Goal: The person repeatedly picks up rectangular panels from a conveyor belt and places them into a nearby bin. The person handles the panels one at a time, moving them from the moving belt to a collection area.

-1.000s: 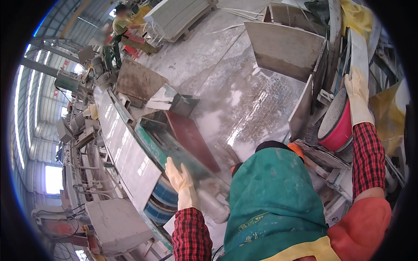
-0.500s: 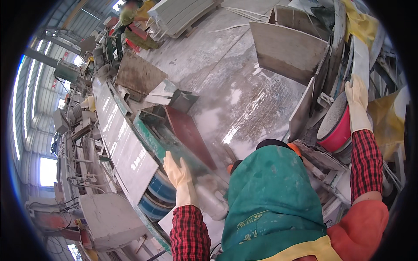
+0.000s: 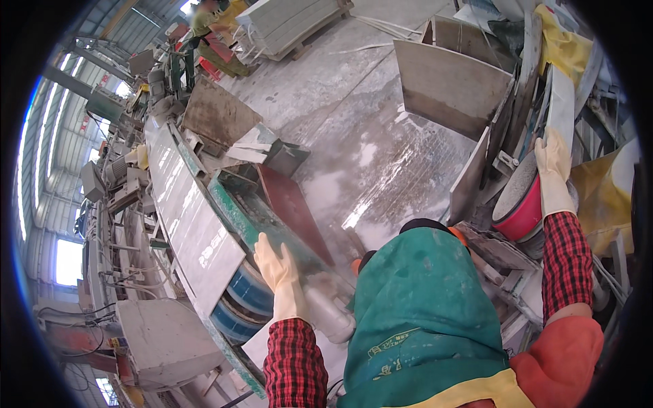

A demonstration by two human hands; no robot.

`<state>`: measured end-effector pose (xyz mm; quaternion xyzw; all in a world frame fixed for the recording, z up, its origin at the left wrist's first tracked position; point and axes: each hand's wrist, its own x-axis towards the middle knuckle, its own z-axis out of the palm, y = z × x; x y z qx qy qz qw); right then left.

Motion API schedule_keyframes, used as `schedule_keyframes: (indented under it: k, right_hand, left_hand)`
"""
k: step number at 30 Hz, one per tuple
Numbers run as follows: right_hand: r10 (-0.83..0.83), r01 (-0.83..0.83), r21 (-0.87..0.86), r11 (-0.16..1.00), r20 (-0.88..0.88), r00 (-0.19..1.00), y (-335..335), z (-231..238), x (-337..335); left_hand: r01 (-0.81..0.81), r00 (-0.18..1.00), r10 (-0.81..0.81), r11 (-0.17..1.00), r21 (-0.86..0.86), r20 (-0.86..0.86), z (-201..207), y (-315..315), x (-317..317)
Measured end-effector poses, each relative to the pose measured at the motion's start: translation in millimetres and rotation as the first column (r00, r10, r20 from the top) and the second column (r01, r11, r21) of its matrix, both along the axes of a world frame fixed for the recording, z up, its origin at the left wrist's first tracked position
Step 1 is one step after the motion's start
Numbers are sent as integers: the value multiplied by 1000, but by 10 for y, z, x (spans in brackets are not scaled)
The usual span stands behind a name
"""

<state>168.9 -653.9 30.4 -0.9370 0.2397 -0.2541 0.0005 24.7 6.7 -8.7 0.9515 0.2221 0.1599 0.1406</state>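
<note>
My left hand [image 3: 277,273], in a cream rubber glove, is raised with its fingers apart and holds nothing. It is nearest to the lower end of a long, glossy pale slab [image 3: 197,238] and the blue rollers [image 3: 246,289] showing beside that end. My right hand [image 3: 556,166], gloved alike, reaches forward on the right with its fingers stretched along the near end of a narrow white slab [image 3: 562,102]. Whether it presses on the slab cannot be made out. Left of its wrist is a round grey-topped thing with a pink-red side [image 3: 520,204].
A green trough [image 3: 235,204] and a red-brown board [image 3: 292,214] lie beyond my left hand. Brownish panels [image 3: 452,92] lean at the right across a wet floor [image 3: 381,170]. A person [image 3: 211,41] stands far off at the upper left. My green apron [image 3: 422,299] fills the lower middle.
The view has shifted slightly. My right hand sits a little lower and further left in the picture; my left hand keeps almost the same place and pose.
</note>
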Motion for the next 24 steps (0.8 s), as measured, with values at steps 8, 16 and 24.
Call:
schedule_keyframes:
  k: [8, 16, 24]
  right_hand:
    - [29, -29, 10, 1000, 10, 1000, 111, 25, -79]
    - [53, -54, 17, 998, 49, 997, 239, 67, -158]
    - [51, -52, 55, 997, 15, 999, 376, 150, -238]
  left_hand:
    - [12, 1000, -12, 1000, 2, 18, -43, 41, -5]
    - [11, 1000, -11, 1000, -16, 25, 4, 8, -8]
    - [23, 999, -23, 1000, 14, 47, -71, 60, -17]
